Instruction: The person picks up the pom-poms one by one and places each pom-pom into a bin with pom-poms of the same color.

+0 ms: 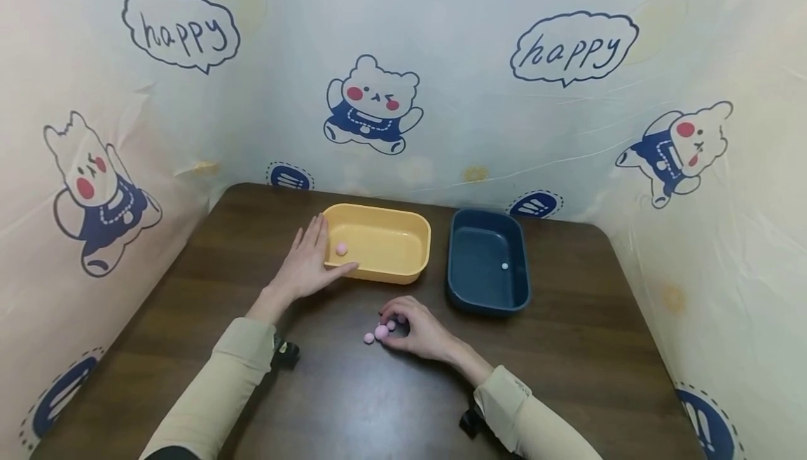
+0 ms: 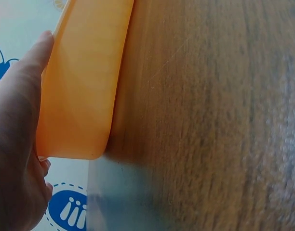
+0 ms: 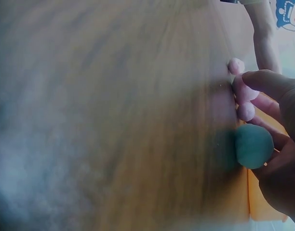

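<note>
My left hand (image 1: 307, 260) rests on the near left corner of a yellow tray (image 1: 391, 281), fingers straight along its left rim and thumb along its front. The tray's orange-looking wall (image 2: 82, 86) fills the space beside that thumb in the left wrist view. With curled thumb and fingers, my right hand (image 1: 417, 330) pinches a larger pink ball (image 1: 381, 332) at the table. Smaller pink balls (image 1: 369, 338) lie around it. A teal ball (image 3: 254, 146) sits under the right palm, hidden in the head view.
One pink ball (image 1: 341, 248) is inside the yellow tray. To its right stands a dark blue tray (image 1: 455, 257) with a small white ball (image 1: 504, 266) in it. Both are on a brown wooden table (image 1: 567, 348), with a printed curtain (image 1: 454, 131) behind.
</note>
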Tool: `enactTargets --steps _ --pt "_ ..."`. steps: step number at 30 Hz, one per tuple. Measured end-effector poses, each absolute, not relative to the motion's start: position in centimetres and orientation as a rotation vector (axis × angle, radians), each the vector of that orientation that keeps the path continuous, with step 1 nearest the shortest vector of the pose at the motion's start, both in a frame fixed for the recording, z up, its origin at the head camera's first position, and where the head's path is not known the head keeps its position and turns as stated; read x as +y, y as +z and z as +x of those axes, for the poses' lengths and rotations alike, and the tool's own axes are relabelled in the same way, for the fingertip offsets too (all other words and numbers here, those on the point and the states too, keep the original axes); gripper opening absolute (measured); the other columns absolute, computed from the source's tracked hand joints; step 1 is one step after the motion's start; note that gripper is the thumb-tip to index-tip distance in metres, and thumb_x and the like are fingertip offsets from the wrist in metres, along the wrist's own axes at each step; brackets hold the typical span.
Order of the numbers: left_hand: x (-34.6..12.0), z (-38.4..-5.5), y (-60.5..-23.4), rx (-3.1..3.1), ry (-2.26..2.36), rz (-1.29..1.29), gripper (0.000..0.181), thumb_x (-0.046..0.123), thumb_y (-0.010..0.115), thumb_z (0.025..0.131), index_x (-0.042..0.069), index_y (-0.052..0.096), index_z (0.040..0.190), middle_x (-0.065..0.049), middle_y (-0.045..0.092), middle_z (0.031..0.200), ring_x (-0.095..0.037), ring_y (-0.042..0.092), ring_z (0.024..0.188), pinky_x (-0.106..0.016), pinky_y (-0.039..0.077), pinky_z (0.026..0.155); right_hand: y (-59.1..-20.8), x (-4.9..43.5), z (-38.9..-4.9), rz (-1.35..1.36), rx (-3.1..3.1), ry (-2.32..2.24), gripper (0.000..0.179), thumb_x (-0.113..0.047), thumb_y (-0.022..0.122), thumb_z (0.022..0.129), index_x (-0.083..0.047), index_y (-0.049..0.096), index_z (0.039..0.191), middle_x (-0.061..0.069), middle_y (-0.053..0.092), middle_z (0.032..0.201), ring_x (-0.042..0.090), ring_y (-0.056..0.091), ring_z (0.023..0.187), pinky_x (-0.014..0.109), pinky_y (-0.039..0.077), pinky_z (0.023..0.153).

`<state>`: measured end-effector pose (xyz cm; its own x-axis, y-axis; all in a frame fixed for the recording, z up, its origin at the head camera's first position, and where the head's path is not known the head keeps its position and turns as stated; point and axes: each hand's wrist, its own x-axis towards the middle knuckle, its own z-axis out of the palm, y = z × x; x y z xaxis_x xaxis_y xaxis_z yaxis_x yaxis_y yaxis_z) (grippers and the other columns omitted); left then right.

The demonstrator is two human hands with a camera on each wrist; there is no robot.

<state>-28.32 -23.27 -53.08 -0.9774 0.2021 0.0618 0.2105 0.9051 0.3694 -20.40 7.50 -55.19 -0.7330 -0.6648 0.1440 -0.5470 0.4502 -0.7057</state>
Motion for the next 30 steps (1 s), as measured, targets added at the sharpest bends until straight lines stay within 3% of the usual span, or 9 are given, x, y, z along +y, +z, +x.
enactTargets --steps 6,14,18,23,30 --pt "-23.29 -28.37 -53.04 -3.034 -0.593 -0.326 0.133 0.089 0.054 0.094 -0.003 0.000 0.174 -0.026 0.001 0.185 -0.045 0.007 0.173 -0.068 0.010 0.140 -54.84 7.47 -20.39 -1.073 2.533 -1.134 0.026 -0.018 0.088 0.095 -0.013 0.075 0.117 0.006 0.074 0.134 0.023 0.061 0.134 0.048 0.052 0.118" --pt "-23.20 -28.21 -53.14 -3.039 -0.596 -0.327 0.133 0.089 0.053 0.094 -0.001 -0.002 0.175 -0.021 -0.005 0.186 -0.044 0.006 0.174 -0.068 0.009 0.140 -54.84 7.41 -20.26 -1.068 2.535 -1.102 0.025 -0.018 0.087 0.095 -0.013 0.076 0.117 0.006 0.073 0.136 0.024 0.060 0.137 0.051 0.048 0.120" --pt "-23.27 -28.10 -53.25 -3.054 -0.607 -0.318 0.134 0.091 0.052 0.093 0.001 -0.005 0.175 -0.017 -0.008 0.186 -0.041 0.003 0.174 -0.066 0.006 0.141 -54.96 7.38 -20.14 -1.038 2.546 -1.143 0.023 -0.017 0.087 0.096 -0.013 0.075 0.116 0.004 0.074 0.133 0.022 0.063 0.132 0.044 0.053 0.116" --pt "-23.28 -28.11 -53.43 -3.053 -0.601 -0.319 0.135 0.090 0.053 0.093 0.001 -0.006 0.175 -0.021 -0.004 0.186 -0.043 0.004 0.174 -0.068 0.007 0.140 -55.02 7.47 -20.15 -1.017 2.529 -1.240 0.023 -0.015 0.087 0.095 -0.014 0.075 0.115 0.003 0.075 0.127 0.017 0.066 0.123 0.035 0.056 0.109" --pt "-23.23 -28.18 -53.20 -3.041 -0.591 -0.330 0.133 0.089 0.052 0.094 0.000 -0.005 0.175 -0.022 -0.004 0.186 -0.043 0.005 0.174 -0.067 0.009 0.140 -54.83 7.93 -20.45 -0.984 2.461 -1.373 0.027 -0.013 0.087 0.095 -0.010 0.075 0.119 0.005 0.076 0.122 0.021 0.069 0.114 0.034 0.059 0.106"
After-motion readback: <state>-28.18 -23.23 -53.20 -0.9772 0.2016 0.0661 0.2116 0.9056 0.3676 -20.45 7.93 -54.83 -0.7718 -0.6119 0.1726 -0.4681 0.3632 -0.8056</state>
